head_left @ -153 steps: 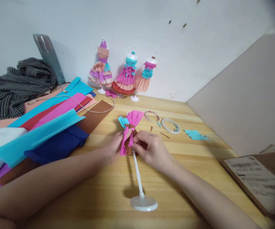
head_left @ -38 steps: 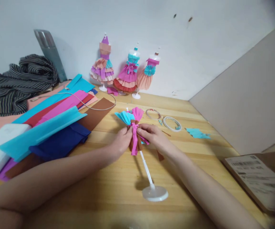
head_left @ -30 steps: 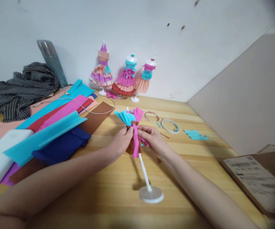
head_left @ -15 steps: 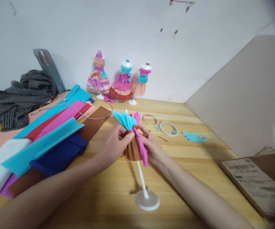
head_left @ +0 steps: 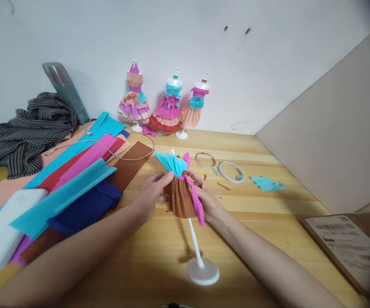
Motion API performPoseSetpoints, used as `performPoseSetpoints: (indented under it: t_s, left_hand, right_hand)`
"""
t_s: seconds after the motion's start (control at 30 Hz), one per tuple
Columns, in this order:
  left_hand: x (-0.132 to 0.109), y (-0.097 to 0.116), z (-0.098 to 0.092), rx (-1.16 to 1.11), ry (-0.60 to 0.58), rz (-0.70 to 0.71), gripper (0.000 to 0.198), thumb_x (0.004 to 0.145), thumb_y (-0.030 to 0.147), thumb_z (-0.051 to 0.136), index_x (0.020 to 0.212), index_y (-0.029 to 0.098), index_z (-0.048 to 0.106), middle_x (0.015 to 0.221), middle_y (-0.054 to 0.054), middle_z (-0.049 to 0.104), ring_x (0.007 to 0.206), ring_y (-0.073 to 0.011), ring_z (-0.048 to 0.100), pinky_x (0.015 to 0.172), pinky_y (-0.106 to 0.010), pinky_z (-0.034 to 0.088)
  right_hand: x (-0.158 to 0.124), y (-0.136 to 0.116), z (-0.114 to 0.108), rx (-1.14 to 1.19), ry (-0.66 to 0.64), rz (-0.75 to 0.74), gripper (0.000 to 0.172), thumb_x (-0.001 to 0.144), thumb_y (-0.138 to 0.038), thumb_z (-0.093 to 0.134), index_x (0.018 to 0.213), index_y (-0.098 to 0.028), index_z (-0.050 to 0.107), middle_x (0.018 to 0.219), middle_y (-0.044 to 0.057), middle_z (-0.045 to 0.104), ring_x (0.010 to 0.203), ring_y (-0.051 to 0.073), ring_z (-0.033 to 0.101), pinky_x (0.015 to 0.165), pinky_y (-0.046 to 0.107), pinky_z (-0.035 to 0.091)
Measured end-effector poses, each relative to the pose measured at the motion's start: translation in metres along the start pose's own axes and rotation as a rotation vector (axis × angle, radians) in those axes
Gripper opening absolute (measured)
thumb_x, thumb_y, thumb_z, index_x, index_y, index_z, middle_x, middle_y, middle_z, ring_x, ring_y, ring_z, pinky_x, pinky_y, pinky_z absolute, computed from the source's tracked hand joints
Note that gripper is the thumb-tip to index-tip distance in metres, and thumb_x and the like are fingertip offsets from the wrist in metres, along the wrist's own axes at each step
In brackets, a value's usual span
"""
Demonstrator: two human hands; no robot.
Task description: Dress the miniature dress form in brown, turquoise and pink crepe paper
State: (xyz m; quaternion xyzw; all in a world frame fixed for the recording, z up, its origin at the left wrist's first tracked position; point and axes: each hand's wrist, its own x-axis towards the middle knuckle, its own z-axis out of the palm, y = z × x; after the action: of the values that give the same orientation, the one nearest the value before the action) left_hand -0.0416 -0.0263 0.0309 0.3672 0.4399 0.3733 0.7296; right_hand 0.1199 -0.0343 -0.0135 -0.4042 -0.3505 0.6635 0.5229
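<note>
L hand [head_left: 152, 192] pinches mini dress [head_left: 181, 199] at waist; R hand [head_left: 208, 199] clamped on its other side. Pink strip [head_left: 198, 207] hangs nr R hand, wht stand [head_left: 203, 272] below.

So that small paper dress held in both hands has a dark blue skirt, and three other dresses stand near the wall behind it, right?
Not quite: the head view shows a brown skirt, not dark blue. The left hand and right hand do hold the paper dress, and three other dresses stand near the wall.

left hand [head_left: 152, 190] and right hand [head_left: 206, 199] hold a paper dress [head_left: 181, 199] (brown-skirted).
</note>
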Motion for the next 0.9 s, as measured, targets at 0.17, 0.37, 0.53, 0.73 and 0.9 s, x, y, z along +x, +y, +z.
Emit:
performPoseSetpoints:
  t_s: [0.17, 0.37, 0.53, 0.73, 0.9]
  left_hand:
    - [-0.002, 0.0, 0.001, 0.116, 0.063, 0.094, 0.039, 0.059, 0.046, 0.076, 0.066, 0.016, 0.051, 0.063, 0.003, 0.051, 0.059, -0.0096, 0.05, 0.055, -0.021, 0.043]
    - [0.002, -0.005, 0.0, 0.166, 0.093, 0.144, 0.035, 0.061, 0.044, 0.07, 0.063, 0.017, 0.048, 0.059, 0.004, 0.049, 0.054, -0.0089, 0.045, 0.052, -0.021, 0.038]
    - [0.01, -0.013, -0.004, 0.234, 0.153, 0.269, 0.026, 0.066, 0.037, 0.066, 0.064, 0.018, 0.048, 0.059, 0.004, 0.049, 0.056, -0.0093, 0.043, 0.054, -0.021, 0.035]
    - [0.005, -0.009, -0.005, 0.353, 0.161, 0.37, 0.024, 0.075, 0.03, 0.06, 0.057, 0.017, 0.052, 0.055, 0.003, 0.048, 0.056, -0.0104, 0.043, 0.056, -0.023, 0.032]
    - [-0.004, -0.005, -0.001, 0.458, 0.091, 0.339, 0.023, 0.079, 0.037, 0.06, 0.071, 0.016, 0.062, 0.062, 0.0, 0.058, 0.059, -0.0129, 0.051, 0.056, -0.023, 0.038]
  right_hand:
    - [0.003, 0.003, -0.002, -0.01, -0.02, -0.013, 0.057, 0.058, -0.041, 0.085, 0.108, -0.026, 0.062, 0.099, 0.005, 0.074, 0.082, 0.021, 0.07, 0.081, 0.035, 0.055]
    - [0.004, 0.007, -0.005, -0.038, -0.038, -0.022, 0.057, 0.059, -0.045, 0.085, 0.108, -0.026, 0.063, 0.092, 0.004, 0.074, 0.073, 0.02, 0.068, 0.072, 0.033, 0.054]
    - [0.003, 0.006, -0.003, -0.045, -0.001, -0.036, 0.058, 0.06, -0.043, 0.085, 0.11, -0.027, 0.061, 0.082, 0.002, 0.071, 0.063, 0.016, 0.063, 0.06, 0.028, 0.051]
    - [0.0, 0.005, -0.004, -0.068, 0.058, -0.073, 0.058, 0.062, -0.041, 0.085, 0.113, -0.03, 0.058, 0.079, -0.001, 0.07, 0.063, 0.017, 0.062, 0.057, 0.027, 0.05]
    - [-0.006, 0.004, -0.008, -0.115, 0.128, -0.133, 0.056, 0.068, -0.037, 0.082, 0.117, -0.035, 0.057, 0.085, -0.002, 0.07, 0.076, 0.017, 0.065, 0.074, 0.031, 0.053]
